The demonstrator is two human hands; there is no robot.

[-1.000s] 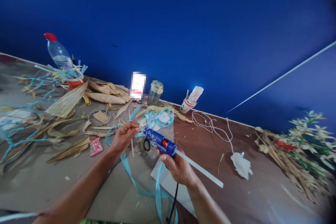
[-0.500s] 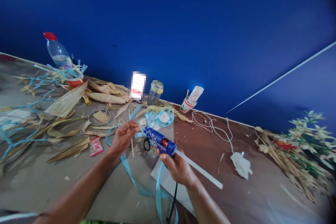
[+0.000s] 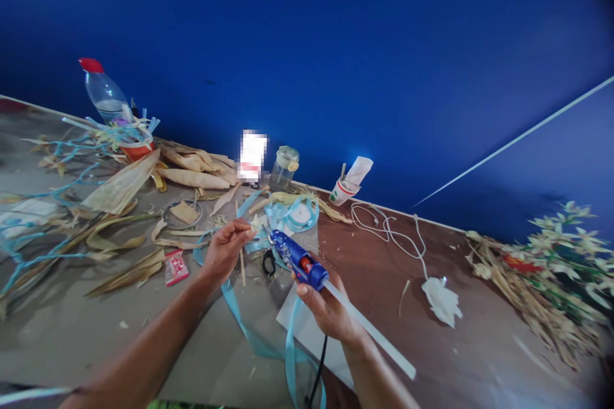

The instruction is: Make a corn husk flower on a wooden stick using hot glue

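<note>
My right hand [image 3: 326, 307] is wrapped round a blue hot glue gun [image 3: 290, 250], its nozzle pointing up and left. A long whitish glue stick [image 3: 374, 329] juts from its back end, and a black cord [image 3: 319, 364] hangs below. My left hand [image 3: 228, 252] is closed in a pinch just left of the nozzle, apart from it. Something small and pale shows at its fingertips, too small to name. Behind the nozzle lies a roll of light blue ribbon [image 3: 301, 215]. Black scissor handles [image 3: 268, 262] show beside the gun.
Dried corn husks [image 3: 196, 179] and blue-wrapped twigs [image 3: 36, 252] spread over the left side. A bottle [image 3: 103, 92], a lidded jar [image 3: 283, 172] and a paper cup [image 3: 341, 193] stand along the blue wall. White cable [image 3: 388, 227] and artificial flowers [image 3: 566, 249] lie right.
The glue gun has drawn back to the right, so its nozzle has come away from my left fingertips. My left hand has barely moved and stays pinched.
</note>
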